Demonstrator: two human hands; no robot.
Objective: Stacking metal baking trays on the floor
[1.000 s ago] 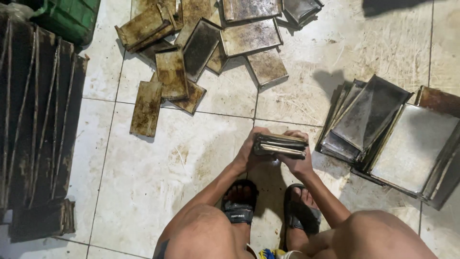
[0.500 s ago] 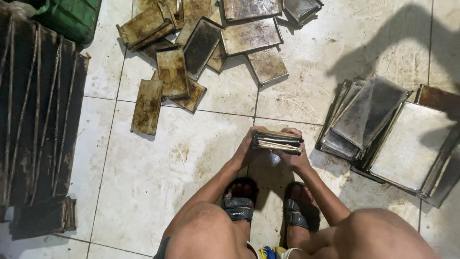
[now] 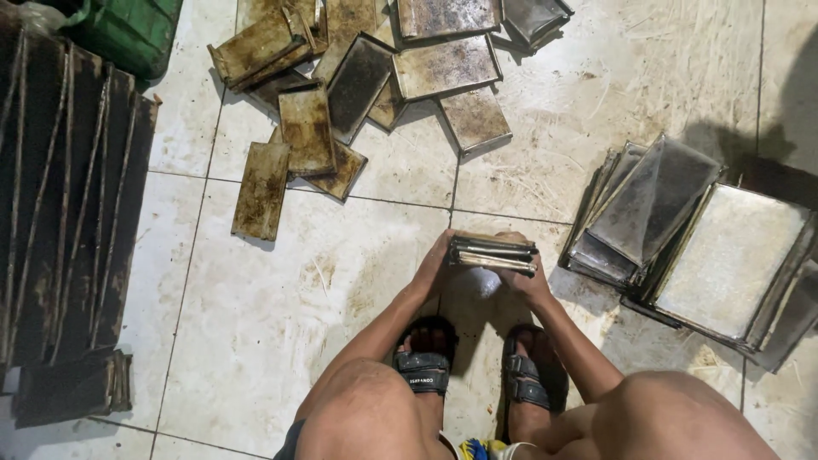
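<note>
I squat over a dirty white tiled floor and hold a small stack of flat metal trays (image 3: 494, 253) edge-up in front of my sandalled feet. My left hand (image 3: 436, 266) grips the stack's left end. My right hand (image 3: 527, 281) grips its right end from below. A heap of greasy, browned baking trays (image 3: 358, 81) lies scattered on the tiles ahead. A pile of cleaner grey trays (image 3: 682, 230) leans at my right.
Dark slatted metal racks (image 3: 64, 213) lie flat along the left side. A green bin (image 3: 128, 30) stands at the top left corner. A lone browned tray (image 3: 261, 191) lies apart from the heap, nearer to me.
The stack in my hands has risen a little and shifted slightly left between the earlier frames and now. A shadow has moved in at the upper right.
</note>
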